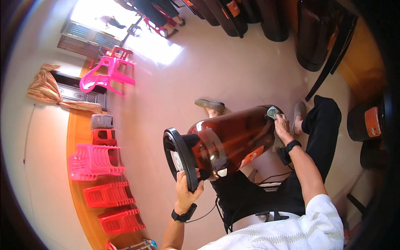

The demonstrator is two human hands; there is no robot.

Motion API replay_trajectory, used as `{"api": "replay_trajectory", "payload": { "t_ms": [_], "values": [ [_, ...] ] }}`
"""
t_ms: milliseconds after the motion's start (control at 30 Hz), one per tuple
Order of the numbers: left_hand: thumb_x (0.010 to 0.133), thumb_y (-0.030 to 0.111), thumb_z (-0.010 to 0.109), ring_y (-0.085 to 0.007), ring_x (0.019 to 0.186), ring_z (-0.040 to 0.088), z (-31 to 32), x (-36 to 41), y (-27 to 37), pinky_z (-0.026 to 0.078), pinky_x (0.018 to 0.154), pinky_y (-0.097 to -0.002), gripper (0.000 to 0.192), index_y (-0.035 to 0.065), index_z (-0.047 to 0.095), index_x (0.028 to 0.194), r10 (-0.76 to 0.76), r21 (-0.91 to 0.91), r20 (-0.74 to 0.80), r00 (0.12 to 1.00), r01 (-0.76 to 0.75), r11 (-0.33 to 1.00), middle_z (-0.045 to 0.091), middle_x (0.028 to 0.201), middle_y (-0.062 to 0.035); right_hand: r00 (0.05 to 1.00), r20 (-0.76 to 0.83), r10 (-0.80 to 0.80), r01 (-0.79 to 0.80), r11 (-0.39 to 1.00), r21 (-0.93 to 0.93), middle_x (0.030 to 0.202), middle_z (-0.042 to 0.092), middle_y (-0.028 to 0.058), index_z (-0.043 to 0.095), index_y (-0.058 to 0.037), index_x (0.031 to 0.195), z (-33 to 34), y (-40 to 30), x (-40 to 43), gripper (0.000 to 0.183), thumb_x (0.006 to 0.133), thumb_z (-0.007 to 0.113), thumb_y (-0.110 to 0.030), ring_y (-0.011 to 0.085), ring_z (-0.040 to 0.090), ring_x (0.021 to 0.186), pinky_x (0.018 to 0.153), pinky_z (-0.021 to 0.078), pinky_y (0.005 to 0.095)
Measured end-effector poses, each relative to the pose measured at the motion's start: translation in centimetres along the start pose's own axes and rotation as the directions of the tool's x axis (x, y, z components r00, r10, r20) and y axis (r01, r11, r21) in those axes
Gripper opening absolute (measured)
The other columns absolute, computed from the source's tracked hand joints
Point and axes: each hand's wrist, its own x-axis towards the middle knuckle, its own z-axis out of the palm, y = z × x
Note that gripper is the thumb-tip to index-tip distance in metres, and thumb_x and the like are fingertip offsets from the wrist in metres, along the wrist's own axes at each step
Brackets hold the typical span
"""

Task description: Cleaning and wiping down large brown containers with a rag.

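A large amber-brown plastic keg (231,134) lies on its side, tilted, across my lap and between my knees. My left hand (187,187) grips the black ring handle (184,156) at the keg's top end. Inside that ring sits a white round fitting (178,161). At the opposite end, my right hand (282,126) holds a pale green cloth (272,112) against the keg's dark base edge. An orange label (251,156) bearing writing is on the keg's side facing me.
Several similar brown kegs (315,37) stand at the top and right (362,122). Stacked pink stools (93,162) and red stools (109,193) line the left wall. A pink chair (109,75) stands near the bright doorway, where another person's legs (156,15) show. A thin cable (203,216) hangs by my left wrist.
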Motion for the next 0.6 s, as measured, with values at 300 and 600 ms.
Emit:
{"api": "replay_trajectory", "payload": {
  "t_ms": [300,600],
  "values": [
    [0.083,-0.004,0.067,-0.0169,0.098,0.057,0.6,1.9,2.8,0.050,0.085,-0.0270,0.063,0.0052,0.043,0.140,-0.224,-0.529,-0.142,0.964,0.117,0.840,0.054,0.113,-0.0091,0.918,-0.129,-0.376,0.397,0.873,0.282,0.105,0.056,0.0207,0.056,-0.0020,0.110,-10.4,-16.1,-0.2,0.026,0.088,0.050,-0.015,0.0395,0.055,0.096,0.083,0.0440,0.0457],
    [0.083,0.008,0.073,-0.0101,0.083,0.057,-0.5,4.8,3.8,0.052,0.070,-0.0254,0.056,0.0087,0.051,0.135,-0.299,-0.437,0.052,0.953,0.291,0.851,0.055,0.108,-0.0061,0.727,-0.146,-0.671,0.435,0.285,0.854,0.091,0.053,0.0138,0.050,-0.0008,0.107,-20.6,-34.0,-9.5,0.032,0.081,0.067,-0.010,0.0226,0.055,0.089,0.079,0.0454,0.0360]
  ]
}}
